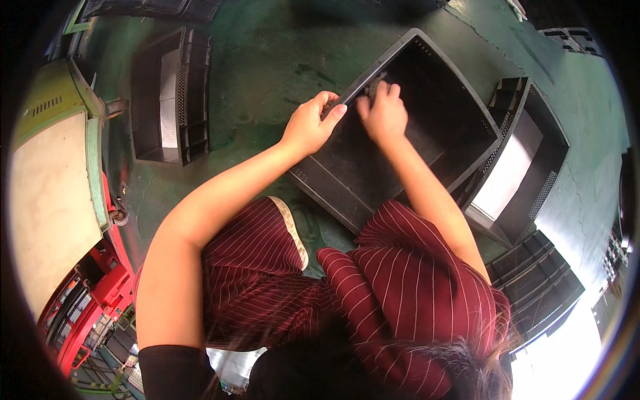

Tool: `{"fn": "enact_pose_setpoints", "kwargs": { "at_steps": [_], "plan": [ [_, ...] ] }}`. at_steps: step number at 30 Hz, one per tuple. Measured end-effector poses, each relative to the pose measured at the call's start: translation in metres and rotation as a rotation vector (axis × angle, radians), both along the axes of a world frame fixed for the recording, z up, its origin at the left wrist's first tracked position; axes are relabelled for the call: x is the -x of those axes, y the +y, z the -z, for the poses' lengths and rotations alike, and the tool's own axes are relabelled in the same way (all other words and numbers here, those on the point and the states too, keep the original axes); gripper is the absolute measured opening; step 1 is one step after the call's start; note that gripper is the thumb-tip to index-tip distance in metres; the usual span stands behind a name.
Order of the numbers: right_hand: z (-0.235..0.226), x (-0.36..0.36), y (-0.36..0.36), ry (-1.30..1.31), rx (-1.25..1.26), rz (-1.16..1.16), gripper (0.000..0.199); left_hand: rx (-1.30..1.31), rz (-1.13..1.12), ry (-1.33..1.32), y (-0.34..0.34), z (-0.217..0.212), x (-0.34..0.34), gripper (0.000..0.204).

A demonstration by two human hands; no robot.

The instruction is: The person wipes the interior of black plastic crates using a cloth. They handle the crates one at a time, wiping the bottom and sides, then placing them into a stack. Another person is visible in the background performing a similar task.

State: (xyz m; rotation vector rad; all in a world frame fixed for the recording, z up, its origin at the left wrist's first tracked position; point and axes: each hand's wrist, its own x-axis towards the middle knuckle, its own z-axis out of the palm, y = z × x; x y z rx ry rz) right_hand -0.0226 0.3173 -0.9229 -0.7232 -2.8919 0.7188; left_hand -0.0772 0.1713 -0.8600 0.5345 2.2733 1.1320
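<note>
A large black plastic crate point(340, 177) stands tilted in front of my knees, its open side toward me. My left hand point(312, 124) grips the rim on the crate's left side, the thumb lying over the edge. Inside, close to that same left wall, my right hand point(385, 113) has its fingers bent around a dark grey wad point(377, 83). The wad is mostly covered by the fingers, and whether it is a rag or a scouring pad cannot be made out.
To the right lies another black crate point(550, 140) with a white panel inside; more black crates point(533, 283) sit below it. A similar crate point(150, 100) stands at the left on the green floor point(260, 60). Red metal equipment point(110, 287) and a green-and-cream cabinet point(57, 173) border the left.
</note>
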Motion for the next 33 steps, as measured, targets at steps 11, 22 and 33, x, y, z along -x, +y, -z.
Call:
{"fn": "enact_pose_setpoints", "kwargs": {
  "at_steps": [11, 22, 33],
  "plan": [
    [-0.014, -0.066, -0.075, -0.133, 0.242, -0.687, 0.028, -0.038, -0.040, 0.046, -0.003, 0.007, 0.001, 0.034],
    [0.008, 0.007, 0.076, -0.028, 0.046, -0.299, 0.032, -0.001, -0.059, 0.010, 0.003, -0.007, -0.002, 0.036],
    [-0.023, -0.029, -0.064, -0.480, 0.073, -0.454, 0.042, -0.059, -0.053, 0.020, -0.008, -0.010, 0.003, 0.032]
  ]
}}
